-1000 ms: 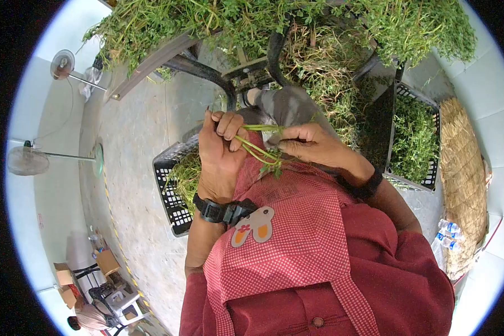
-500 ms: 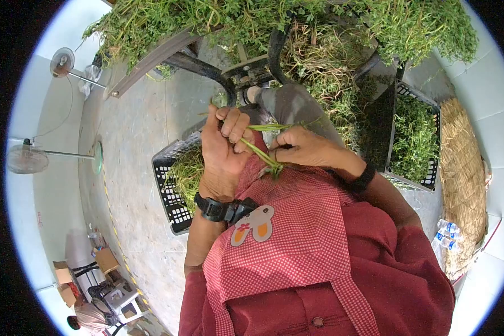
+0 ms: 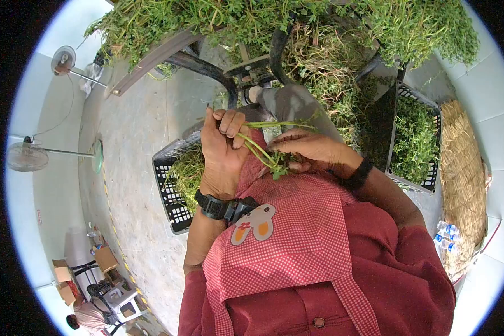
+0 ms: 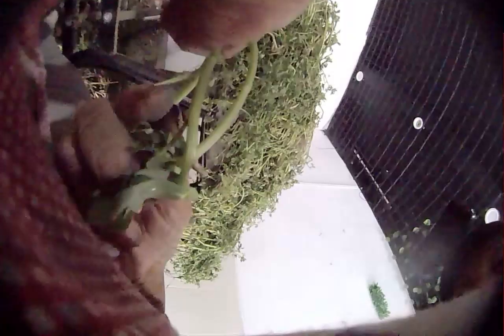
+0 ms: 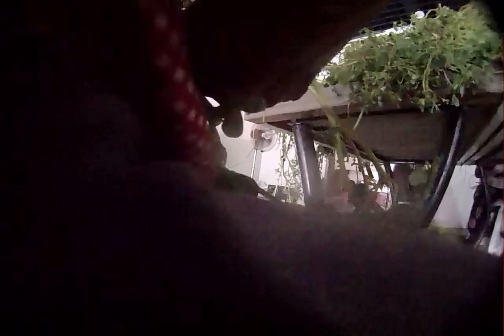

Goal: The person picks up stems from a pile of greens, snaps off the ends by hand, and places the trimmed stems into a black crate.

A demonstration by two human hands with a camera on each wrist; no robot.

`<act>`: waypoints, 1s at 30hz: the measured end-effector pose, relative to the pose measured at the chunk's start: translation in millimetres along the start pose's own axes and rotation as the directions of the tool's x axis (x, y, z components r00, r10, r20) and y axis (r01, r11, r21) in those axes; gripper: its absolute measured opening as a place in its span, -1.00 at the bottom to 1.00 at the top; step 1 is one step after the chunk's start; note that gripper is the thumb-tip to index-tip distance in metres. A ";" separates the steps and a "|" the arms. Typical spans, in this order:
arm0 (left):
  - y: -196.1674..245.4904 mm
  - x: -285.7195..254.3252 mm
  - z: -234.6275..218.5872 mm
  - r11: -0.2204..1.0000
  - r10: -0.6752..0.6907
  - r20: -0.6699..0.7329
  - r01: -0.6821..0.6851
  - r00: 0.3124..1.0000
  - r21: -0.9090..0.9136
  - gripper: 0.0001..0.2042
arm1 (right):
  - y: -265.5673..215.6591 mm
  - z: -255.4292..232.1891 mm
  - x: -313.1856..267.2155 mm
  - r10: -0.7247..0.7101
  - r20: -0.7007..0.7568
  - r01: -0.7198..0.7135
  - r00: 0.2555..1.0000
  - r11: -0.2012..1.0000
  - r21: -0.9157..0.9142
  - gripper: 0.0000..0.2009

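Note:
In the head view my left hand [image 3: 225, 143] grips a few green leafy stems [image 3: 257, 150] in its curled fingers, their ends pointing to the right. My right hand [image 3: 316, 148] is at the leafy end of the lower stem, over the lap. Close up in the left wrist view, the pale green stems [image 4: 197, 115] run down from the left hand's fingers. There the right hand's thumb [image 4: 161, 233] and fingers pinch about the leaves [image 4: 150, 186]. The right wrist view is mostly dark, blocked by the hand.
A table heaped with greens [image 3: 207, 17] stands in front. Black crates of greens stand left [image 3: 176, 221] and right [image 3: 438, 134]. More cut plants [image 3: 325, 67] lie under the table. Beyond are a straw roll [image 3: 463, 185], water bottles [image 3: 447, 235], fans [image 3: 28, 157] and a seated person [image 3: 89, 316].
My right hand drew in toward the left and its fingers shifted along the stems to the leafy end of the lower one. The left hand has kept its hold and barely moved.

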State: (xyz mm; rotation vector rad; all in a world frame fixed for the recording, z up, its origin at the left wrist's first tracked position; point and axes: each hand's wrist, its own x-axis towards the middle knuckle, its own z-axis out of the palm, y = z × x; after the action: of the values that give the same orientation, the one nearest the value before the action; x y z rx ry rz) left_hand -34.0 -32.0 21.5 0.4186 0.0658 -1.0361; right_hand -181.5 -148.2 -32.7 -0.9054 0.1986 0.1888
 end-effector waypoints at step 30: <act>-1.2 2.1 -9.6 0.997 0.069 -0.124 -0.067 0.990 0.025 -0.64 | -2.7 23.7 5.2 -0.600 -0.002 0.216 0.800 0.291 -0.932 -0.65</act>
State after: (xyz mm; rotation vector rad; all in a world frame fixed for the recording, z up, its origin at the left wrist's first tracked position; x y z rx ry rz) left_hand -32.6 -30.7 11.8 0.5014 0.1518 -0.9435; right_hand -173.7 -130.6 -17.7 -2.1059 0.1774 -0.4604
